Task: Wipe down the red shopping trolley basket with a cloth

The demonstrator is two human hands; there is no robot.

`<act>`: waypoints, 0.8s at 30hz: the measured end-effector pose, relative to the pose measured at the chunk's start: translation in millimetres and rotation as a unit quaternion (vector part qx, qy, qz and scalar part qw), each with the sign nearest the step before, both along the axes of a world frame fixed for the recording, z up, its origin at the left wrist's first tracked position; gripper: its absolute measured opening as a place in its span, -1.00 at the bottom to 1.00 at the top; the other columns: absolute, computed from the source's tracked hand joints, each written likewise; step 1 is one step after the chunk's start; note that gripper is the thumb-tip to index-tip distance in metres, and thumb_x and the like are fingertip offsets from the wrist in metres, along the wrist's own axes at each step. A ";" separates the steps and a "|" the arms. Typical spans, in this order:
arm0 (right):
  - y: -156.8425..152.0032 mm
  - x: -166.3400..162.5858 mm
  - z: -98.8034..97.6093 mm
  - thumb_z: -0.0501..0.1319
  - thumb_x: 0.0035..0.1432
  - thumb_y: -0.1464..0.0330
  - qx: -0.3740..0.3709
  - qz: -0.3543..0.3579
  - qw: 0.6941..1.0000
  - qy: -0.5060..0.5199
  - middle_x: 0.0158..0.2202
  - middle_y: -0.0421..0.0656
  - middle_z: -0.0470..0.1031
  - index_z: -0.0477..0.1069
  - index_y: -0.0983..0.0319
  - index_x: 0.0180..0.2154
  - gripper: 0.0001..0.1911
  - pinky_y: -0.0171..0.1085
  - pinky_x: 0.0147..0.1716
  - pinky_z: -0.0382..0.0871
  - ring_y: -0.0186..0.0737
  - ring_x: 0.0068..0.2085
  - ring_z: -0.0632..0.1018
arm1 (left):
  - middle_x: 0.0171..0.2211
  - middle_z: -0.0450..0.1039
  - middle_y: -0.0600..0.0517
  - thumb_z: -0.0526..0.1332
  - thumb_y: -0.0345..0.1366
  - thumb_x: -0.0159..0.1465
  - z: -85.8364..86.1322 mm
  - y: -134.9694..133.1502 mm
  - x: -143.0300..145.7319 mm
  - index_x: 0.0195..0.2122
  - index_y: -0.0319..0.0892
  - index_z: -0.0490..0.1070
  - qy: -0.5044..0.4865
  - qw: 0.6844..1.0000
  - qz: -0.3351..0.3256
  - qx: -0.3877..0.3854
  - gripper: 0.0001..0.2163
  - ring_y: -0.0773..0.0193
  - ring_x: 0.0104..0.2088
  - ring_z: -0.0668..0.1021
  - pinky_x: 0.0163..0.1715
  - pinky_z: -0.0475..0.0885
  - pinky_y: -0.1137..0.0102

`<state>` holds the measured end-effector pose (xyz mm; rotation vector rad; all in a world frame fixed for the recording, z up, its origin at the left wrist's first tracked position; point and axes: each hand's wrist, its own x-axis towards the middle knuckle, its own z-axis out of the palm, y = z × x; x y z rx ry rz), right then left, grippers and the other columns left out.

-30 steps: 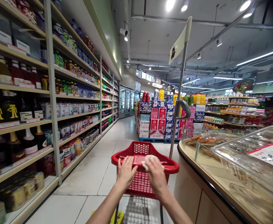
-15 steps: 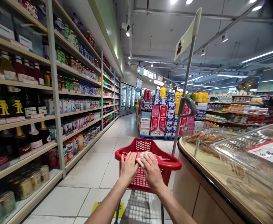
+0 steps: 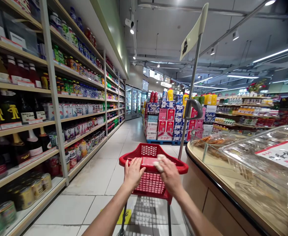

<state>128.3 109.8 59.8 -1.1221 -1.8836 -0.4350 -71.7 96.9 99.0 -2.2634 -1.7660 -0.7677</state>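
Observation:
A red plastic shopping cart [image 3: 150, 184] stands in front of me, with a pinkish panel in the middle of its handle [image 3: 148, 161]. My left hand [image 3: 133, 173] is closed over the left part of the handle, fingers bent across the top. In my right hand [image 3: 171, 173] a crumpled whitish cloth [image 3: 160, 164] is pressed against the handle, right of the panel. That hand is slightly blurred, and its fingers curl over the cloth. No goods show through the cart's mesh.
Drink shelves [image 3: 82, 114] line the left side. A counter [image 3: 195, 170] with clear plastic covers [image 3: 252, 157] stands close on the right. Ahead are stacked drink cartons [image 3: 165, 123] and glass-door fridges [image 3: 132, 101]. A grey pole [image 3: 193, 78] with a flag rises beside the cart.
My right hand has slid the cloth rightward along the handle, baring the middle panel. My left hand keeps its place on the handle. The view has shifted slightly.

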 end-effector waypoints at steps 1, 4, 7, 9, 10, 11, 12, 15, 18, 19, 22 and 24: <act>1.0 11.9 0.5 -0.04 0.04 0.49 -0.008 -0.038 0.999 0.028 0.00 -0.12 0.38 0.39 0.18 -0.07 -0.57 -0.03 0.05 0.16 -0.14 0.07 0.31 | 0.09 0.27 -0.04 -0.02 -0.20 0.26 0.2 0.0 -1.4 0.09 -0.10 0.18 0.001 1.000 -0.001 0.001 -0.63 0.11 0.12 0.25 0.12 0.00 0.01; 3.2 26.5 0.7 -0.07 0.05 0.47 -0.024 -0.104 0.990 0.088 -0.05 -0.09 0.41 0.41 0.22 -0.11 -0.58 -0.03 0.01 0.20 -0.12 0.02 0.34 | 0.10 0.26 -0.05 -0.02 -0.20 0.26 -1.1 1.5 -1.8 0.10 -0.09 0.17 0.001 1.000 0.003 0.003 -0.62 0.10 0.13 0.24 0.12 -0.03 -0.01; 1.9 -5.4 2.0 -0.03 0.03 0.49 -0.005 -0.031 0.999 0.042 -0.01 -0.12 0.39 0.40 0.20 -0.09 -0.58 -0.03 0.08 0.12 -0.11 0.08 0.28 | 0.10 0.25 -0.05 -0.02 -0.21 0.26 -2.9 3.3 2.4 0.10 -0.10 0.17 0.001 1.000 0.006 -0.001 -0.62 0.09 0.14 0.23 0.13 -0.03 -0.02; 1.0 -21.4 3.1 0.00 0.02 0.49 0.012 0.021 1.000 -0.006 0.01 -0.13 0.37 0.39 0.20 -0.07 -0.58 -0.04 0.11 0.08 -0.11 0.12 0.24 | 0.10 0.26 -0.04 -0.03 -0.22 0.26 -3.2 3.3 4.1 0.10 -0.10 0.18 0.002 1.000 0.002 0.000 -0.63 0.09 0.13 0.24 0.12 -0.02 -0.02; 1.2 -19.6 3.1 0.00 0.02 0.48 0.011 0.026 1.000 -0.014 0.01 -0.14 0.37 0.39 0.19 -0.07 -0.58 -0.05 0.11 0.08 -0.11 0.12 0.24 | 0.10 0.26 -0.04 -0.03 -0.21 0.26 -3.0 2.9 4.1 0.09 -0.10 0.18 0.003 1.000 0.000 0.001 -0.63 0.09 0.13 0.24 0.12 -0.01 -0.01; 1.8 -10.6 2.6 -0.01 0.03 0.48 0.006 0.012 1.000 -0.009 0.00 -0.14 0.38 0.39 0.18 -0.08 -0.58 -0.06 0.09 0.10 -0.13 0.10 0.26 | 0.10 0.26 -0.04 -0.02 -0.21 0.26 -2.8 2.3 3.6 0.09 -0.10 0.18 0.003 1.000 -0.002 0.001 -0.63 0.10 0.13 0.25 0.12 -0.01 0.00; 2.9 3.8 1.6 -0.02 0.04 0.47 -0.003 -0.016 1.000 0.009 -0.02 -0.14 0.40 0.40 0.17 -0.09 -0.59 -0.07 0.07 0.13 -0.14 0.06 0.30 | 0.09 0.27 -0.04 -0.02 -0.20 0.26 -2.5 1.8 3.0 0.09 -0.10 0.19 0.003 1.000 -0.002 0.001 -0.63 0.10 0.13 0.25 0.12 0.00 0.00; 5.6 46.6 -3.3 -0.06 0.05 0.43 -0.021 -0.112 0.990 0.081 -0.06 -0.11 0.41 0.42 0.19 -0.14 -0.61 -0.07 0.01 0.19 -0.14 0.00 0.35 | 0.11 0.25 -0.05 -0.01 -0.20 0.26 -2.2 1.1 2.2 0.09 -0.12 0.18 0.001 1.000 0.003 -0.001 -0.63 0.12 0.14 0.23 0.13 -0.02 0.02; 3.4 36.8 -6.3 -0.05 0.04 0.43 -0.009 -0.108 0.991 0.075 -0.03 -0.08 0.38 0.41 0.23 -0.12 -0.60 -0.05 0.04 0.15 -0.11 0.04 0.30 | 0.11 0.24 -0.05 -0.01 -0.21 0.26 -1.9 1.9 5.1 0.10 -0.13 0.18 -0.002 1.000 0.003 -0.005 -0.62 0.11 0.15 0.22 0.14 -0.04 0.00; 2.0 23.4 -6.2 -0.04 0.03 0.44 -0.002 -0.086 0.995 0.053 -0.01 -0.09 0.37 0.40 0.23 -0.10 -0.59 -0.03 0.06 0.11 -0.10 0.07 0.28 | 0.11 0.24 -0.05 -0.01 -0.21 0.26 -1.6 2.1 6.1 0.10 -0.12 0.18 -0.003 1.000 0.001 -0.005 -0.63 0.11 0.15 0.22 0.13 -0.04 0.00; -0.3 -4.5 -3.1 0.01 0.02 0.44 0.000 -0.025 1.000 -0.017 0.04 -0.13 0.34 0.35 0.20 -0.03 -0.56 -0.03 0.11 0.02 -0.09 0.11 0.23 | 0.11 0.25 -0.04 -0.01 -0.21 0.26 0.1 1.8 6.2 0.09 -0.11 0.18 -0.003 1.000 -0.003 -0.001 -0.63 0.11 0.14 0.23 0.12 -0.01 0.00; 1.3 7.0 -0.8 -0.01 0.04 0.43 -0.021 -0.034 0.999 -0.015 0.02 -0.13 0.36 0.36 0.19 -0.04 -0.58 -0.06 0.09 0.07 -0.12 0.08 0.27 | 0.11 0.25 -0.04 0.00 -0.20 0.26 0.6 1.1 3.6 0.09 -0.12 0.19 0.000 1.000 -0.003 -0.002 -0.63 0.12 0.13 0.24 0.12 0.00 0.02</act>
